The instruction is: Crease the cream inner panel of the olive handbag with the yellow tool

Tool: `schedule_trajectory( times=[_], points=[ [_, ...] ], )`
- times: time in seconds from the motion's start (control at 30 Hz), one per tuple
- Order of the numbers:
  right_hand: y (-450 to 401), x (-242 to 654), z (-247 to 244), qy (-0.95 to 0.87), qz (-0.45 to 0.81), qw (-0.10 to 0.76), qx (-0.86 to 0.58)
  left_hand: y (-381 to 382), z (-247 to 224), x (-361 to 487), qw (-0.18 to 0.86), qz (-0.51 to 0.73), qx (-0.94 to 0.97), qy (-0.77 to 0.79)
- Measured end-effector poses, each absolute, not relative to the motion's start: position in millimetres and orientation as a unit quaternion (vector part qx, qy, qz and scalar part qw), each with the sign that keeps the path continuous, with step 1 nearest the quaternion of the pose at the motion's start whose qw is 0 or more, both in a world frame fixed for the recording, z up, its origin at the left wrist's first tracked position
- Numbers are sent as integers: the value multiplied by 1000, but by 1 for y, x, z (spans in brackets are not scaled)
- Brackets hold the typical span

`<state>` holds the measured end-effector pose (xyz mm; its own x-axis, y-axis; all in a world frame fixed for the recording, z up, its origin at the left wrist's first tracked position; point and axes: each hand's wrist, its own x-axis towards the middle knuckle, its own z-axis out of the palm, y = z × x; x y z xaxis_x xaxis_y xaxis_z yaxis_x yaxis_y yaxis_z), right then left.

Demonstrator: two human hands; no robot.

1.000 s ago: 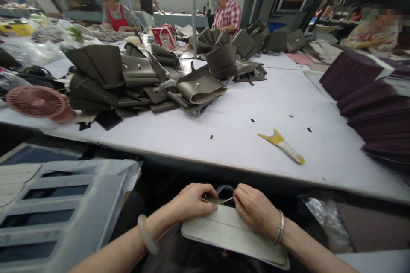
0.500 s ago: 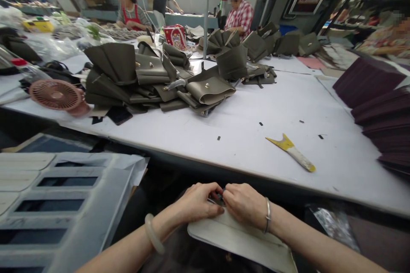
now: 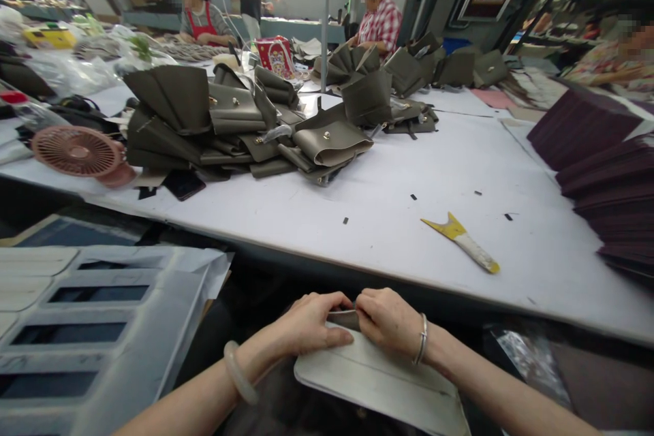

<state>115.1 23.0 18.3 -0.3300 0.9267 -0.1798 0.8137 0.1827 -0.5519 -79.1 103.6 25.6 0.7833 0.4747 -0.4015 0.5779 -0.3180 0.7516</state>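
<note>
My left hand [image 3: 311,322] and right hand [image 3: 389,319] meet, fingers curled tight. Both pinch the top edge of the pale grey leather panel [image 3: 375,381] on my lap.

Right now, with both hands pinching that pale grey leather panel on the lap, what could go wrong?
The pale grey leather panel lies on the lap below the edge of the white table, so it might slide off. The left hand and right hand pinch a small fold at its top edge; an uneven pull could crease it. The yellow-handled scraper lies loose near the table edge and could be knocked off.
</note>
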Motion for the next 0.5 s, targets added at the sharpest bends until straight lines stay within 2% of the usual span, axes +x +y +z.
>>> schedule_trajectory(
  times=[0.2, 0.33, 0.5],
  points=[
    [20, 167, 27, -608, 450, 188, -627, 97, 48, -50, 399, -99, 870, 274],
    [-2, 208, -19, -491, 515, 171, -681, 77, 52, -22, 332, -79, 922, 185],
    [-35, 205, -71, -414, 561, 146, -702, 54, 42, 5, 368, -48, 910, 185]
  ],
)
